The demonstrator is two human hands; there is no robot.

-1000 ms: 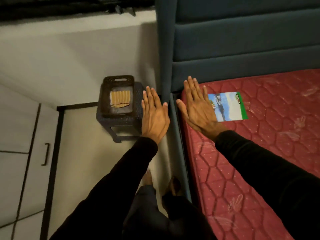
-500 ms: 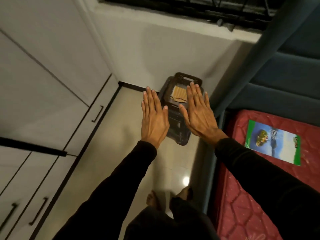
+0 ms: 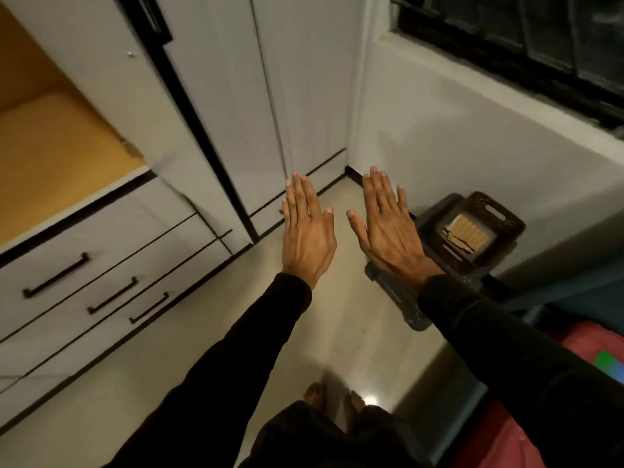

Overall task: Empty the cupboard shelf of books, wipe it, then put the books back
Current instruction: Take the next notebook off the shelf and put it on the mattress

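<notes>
A view from the person's head, looking down at two bare hands held out flat in mid-air, palms down, over a pale tiled floor (image 3: 337, 319). The left hand (image 3: 308, 231) and the right hand (image 3: 388, 228) float side by side, near each other but apart, each coming out of a black sleeve. On both, the fingers (image 3: 300, 194) are straight and lie close together with the thumbs angled out; they hold nothing and touch nothing.

At the left edge stands a white cupboard (image 3: 216, 96) with one door open. Its shelf (image 3: 50, 146) shows a bare yellowish wooden board. Under the shelf are three drawers (image 3: 101, 265) with dark bar handles.

Past the right hand, by the white wall under a dark window (image 3: 523, 38), a dark plastic stool (image 3: 422, 309) stands on the floor with a dark basket (image 3: 486, 228) on top of it. Something tan and ribbed lies in the basket; it cannot be made out.

At the bottom right corner is the edge of a bed with a red mattress (image 3: 526, 440). A blurred green and blue corner of a book (image 3: 609, 363) lies on the mattress at the right edge. The person's bare feet (image 3: 334, 396) show on the floor below the arms
</notes>
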